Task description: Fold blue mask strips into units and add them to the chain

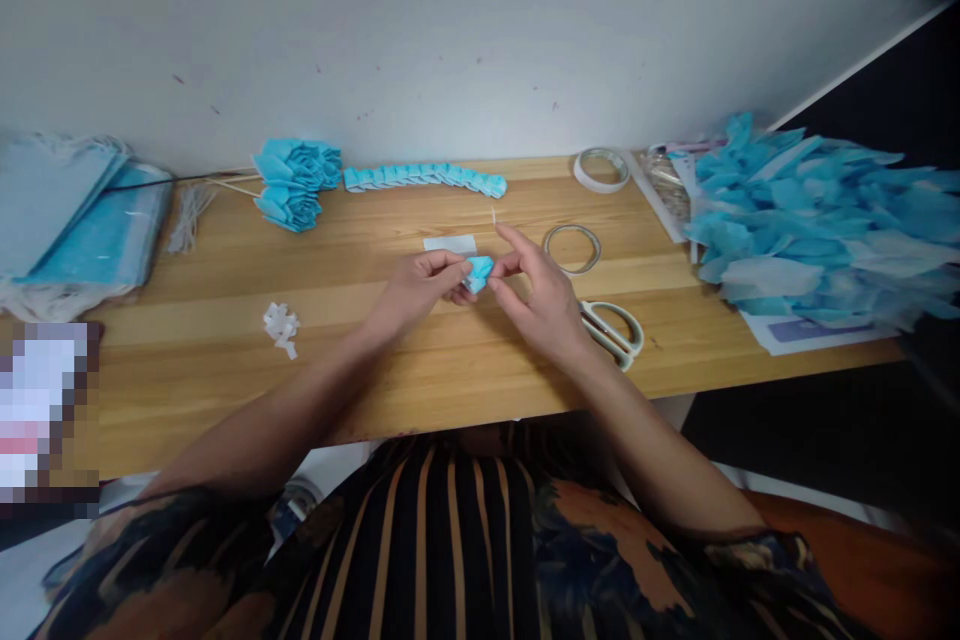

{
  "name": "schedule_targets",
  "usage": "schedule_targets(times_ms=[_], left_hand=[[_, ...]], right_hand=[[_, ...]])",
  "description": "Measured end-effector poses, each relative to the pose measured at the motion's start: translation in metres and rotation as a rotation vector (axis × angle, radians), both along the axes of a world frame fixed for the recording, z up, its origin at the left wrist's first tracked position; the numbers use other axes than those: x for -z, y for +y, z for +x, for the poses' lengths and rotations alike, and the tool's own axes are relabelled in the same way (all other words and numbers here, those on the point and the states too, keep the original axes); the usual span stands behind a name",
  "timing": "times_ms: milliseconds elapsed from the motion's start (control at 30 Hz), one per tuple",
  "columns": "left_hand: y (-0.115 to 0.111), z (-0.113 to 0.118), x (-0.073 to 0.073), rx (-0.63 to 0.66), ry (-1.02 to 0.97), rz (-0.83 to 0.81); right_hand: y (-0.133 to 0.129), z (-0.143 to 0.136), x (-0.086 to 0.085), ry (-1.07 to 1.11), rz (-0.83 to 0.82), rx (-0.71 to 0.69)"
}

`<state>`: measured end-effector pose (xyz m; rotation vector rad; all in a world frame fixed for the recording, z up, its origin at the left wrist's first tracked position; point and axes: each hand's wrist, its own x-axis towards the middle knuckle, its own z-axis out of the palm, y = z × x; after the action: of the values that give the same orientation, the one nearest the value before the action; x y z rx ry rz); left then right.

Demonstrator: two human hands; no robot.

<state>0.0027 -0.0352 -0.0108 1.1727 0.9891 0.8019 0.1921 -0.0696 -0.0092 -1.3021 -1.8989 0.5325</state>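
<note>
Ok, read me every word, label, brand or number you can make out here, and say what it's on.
No text can be read.
White paper sheet with a purple block, right: any print is too small or blurred.
Pixelated rectangular object, left: blocked out, unreadable.

The right hand (545,308) hides the blades of the scissors (616,348) toward four o'clock, and the left edge crops a pixelated object (37,410) between eight and nine.
</note>
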Motion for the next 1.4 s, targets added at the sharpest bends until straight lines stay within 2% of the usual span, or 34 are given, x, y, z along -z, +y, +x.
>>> schedule_targets(times_ms=[167, 367, 533, 900, 1167, 1400], left_hand=[[0.000, 0.000, -0.001, -0.020, 0.011, -0.003], [0.000, 0.001, 0.003, -0.105, 0.010, 0.024], [0.000, 0.002, 0.006, -0.139, -0.043, 0.044], [-0.001, 0.002, 0.006, -0.142, -0.050, 0.037], [0.000, 0.002, 0.006, -0.130, -0.123, -0.041], [0.000, 0.001, 0.007, -0.113, -0.151, -0.044]], right_hand=[[-0.002, 0.001, -0.005, 0.133, -0.066, 0.024], [-0.017, -0.008, -0.010, 0.588, -0.349, 0.185], [-0.021, -0.024, -0.005, 0.798, -0.534, 0.197], [-0.010, -0.030, 0.001, 0.735, -0.533, 0.208], [-0.005, -0.028, 0.004, 0.747, -0.523, 0.142], [-0.002, -0.027, 0.001, 0.733, -0.518, 0.117]])
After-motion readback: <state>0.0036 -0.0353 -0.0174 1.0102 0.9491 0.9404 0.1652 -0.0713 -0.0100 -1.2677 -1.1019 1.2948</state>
